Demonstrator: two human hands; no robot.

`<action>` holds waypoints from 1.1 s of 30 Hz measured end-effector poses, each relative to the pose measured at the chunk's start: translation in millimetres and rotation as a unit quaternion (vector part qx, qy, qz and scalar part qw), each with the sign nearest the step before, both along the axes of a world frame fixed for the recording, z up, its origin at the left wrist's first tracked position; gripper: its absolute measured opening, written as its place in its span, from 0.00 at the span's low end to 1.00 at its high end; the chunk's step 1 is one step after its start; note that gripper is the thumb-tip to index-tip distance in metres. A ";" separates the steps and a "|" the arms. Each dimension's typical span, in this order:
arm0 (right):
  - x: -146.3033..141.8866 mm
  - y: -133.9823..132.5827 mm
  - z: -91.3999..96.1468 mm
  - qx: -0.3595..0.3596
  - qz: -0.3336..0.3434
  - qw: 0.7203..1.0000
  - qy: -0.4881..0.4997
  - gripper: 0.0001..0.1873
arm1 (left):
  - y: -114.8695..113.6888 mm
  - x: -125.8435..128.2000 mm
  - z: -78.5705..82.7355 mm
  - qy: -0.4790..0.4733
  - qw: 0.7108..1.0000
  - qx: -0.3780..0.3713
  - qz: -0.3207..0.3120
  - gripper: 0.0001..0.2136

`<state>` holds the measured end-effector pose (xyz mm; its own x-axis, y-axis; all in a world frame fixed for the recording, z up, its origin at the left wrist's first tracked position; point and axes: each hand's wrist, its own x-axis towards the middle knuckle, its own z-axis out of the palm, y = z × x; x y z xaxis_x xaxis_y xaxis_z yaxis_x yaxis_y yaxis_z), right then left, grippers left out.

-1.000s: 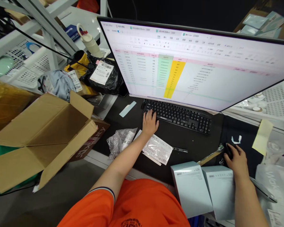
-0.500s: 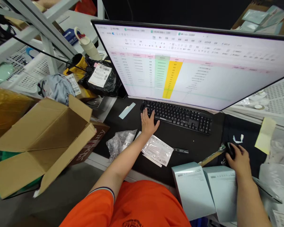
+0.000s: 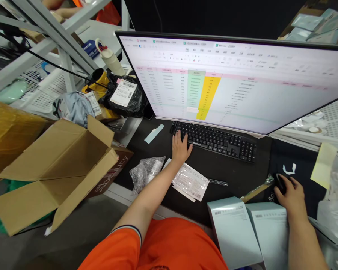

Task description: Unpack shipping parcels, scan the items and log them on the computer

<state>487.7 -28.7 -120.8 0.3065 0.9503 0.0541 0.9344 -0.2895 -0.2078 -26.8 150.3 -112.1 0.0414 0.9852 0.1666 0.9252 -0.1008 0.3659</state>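
My left hand [image 3: 181, 147] rests with fingers spread on the left end of a black keyboard [image 3: 218, 141]. At the right, my right hand [image 3: 293, 195] is curled over a black computer mouse [image 3: 280, 183], which lies on a dark mat [image 3: 295, 155]. Behind the keyboard stands a wide monitor [image 3: 242, 84] showing a spreadsheet with green and yellow columns. Below my left wrist are a clear plastic packet with a printed sheet [image 3: 192, 182] and a crumpled piece of bubble wrap [image 3: 146, 172]. A black pen [image 3: 218, 182] lies beside the packet.
An open cardboard box [image 3: 70, 153] stands at the left, near a yellow-taped parcel [image 3: 11, 135]. Two pale blue boxes [image 3: 233, 228] sit at the desk's front edge. A black-wrapped parcel [image 3: 135, 101] and a cream bottle [image 3: 111, 58] are left of the monitor. A yellow note [image 3: 323, 165] lies at the right.
The whole view has shifted slightly, so things appear a little further right and lower. A small pale box now shows in the spreadsheet's green column. Both hands keep their places on keyboard and mouse.
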 end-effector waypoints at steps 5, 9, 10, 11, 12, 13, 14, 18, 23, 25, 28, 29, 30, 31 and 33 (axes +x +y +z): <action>0.2 -0.4 -1.2 0.005 0.000 1.000 0.007 0.38 | -0.7 -0.1 -0.6 0.003 1.000 0.002 0.001 0.27; 0.5 -0.1 -1.3 0.005 0.000 1.000 0.007 0.36 | -0.5 -0.1 -1.1 0.004 1.000 0.002 0.002 0.27; 0.3 0.0 -1.0 0.004 0.002 1.000 0.006 0.36 | -0.5 0.0 -1.2 0.004 1.000 0.004 0.002 0.27; -0.1 0.0 -0.5 0.004 0.004 1.000 0.005 0.36 | -0.4 0.1 -1.3 0.005 1.000 0.006 0.003 0.27; -0.7 0.0 0.1 0.005 0.005 1.000 0.004 0.36 | -0.3 0.2 -1.4 0.005 1.000 0.007 0.003 0.26; -1.3 -0.1 0.7 0.006 0.006 1.000 0.003 0.35 | -0.3 0.3 -1.4 0.005 1.000 0.008 0.003 0.26; -1.9 -0.3 1.3 0.006 0.005 1.000 0.003 0.35 | -0.2 0.4 -1.4 0.005 1.000 0.009 0.004 0.26; -3.1 -1.0 2.9 -0.003 -0.004 1.000 0.006 0.36 | -0.2 0.7 -0.9 0.002 1.000 0.013 0.005 0.26; -3.6 0.2 4.2 -0.015 -0.012 1.000 0.010 0.35 | 0.0 0.8 0.1 0.012 1.000 0.013 0.003 0.26; -4.8 0.9 4.9 -0.018 -0.013 1.000 0.011 0.35 | 0.1 0.8 0.3 0.015 1.000 0.013 0.003 0.26; -7.3 1.7 5.6 -0.008 -0.012 1.000 0.013 0.34 | 0.0 0.8 0.7 0.011 1.000 0.006 0.003 0.26; -8.1 2.0 5.8 -0.002 -0.009 1.000 0.016 0.34 | -0.1 0.8 0.9 0.009 1.000 0.005 0.003 0.26; -8.9 2.3 5.9 0.003 -0.008 1.000 0.020 0.34 | -0.1 0.8 1.3 0.007 1.000 0.005 0.003 0.25; -9.6 2.6 6.1 0.007 -0.007 1.000 0.024 0.33 | -0.1 0.9 1.7 0.006 1.000 0.005 0.003 0.26; -10.8 3.2 6.6 0.013 -0.009 0.999 0.029 0.33 | 0.0 1.1 2.7 0.002 1.000 0.006 0.003 0.26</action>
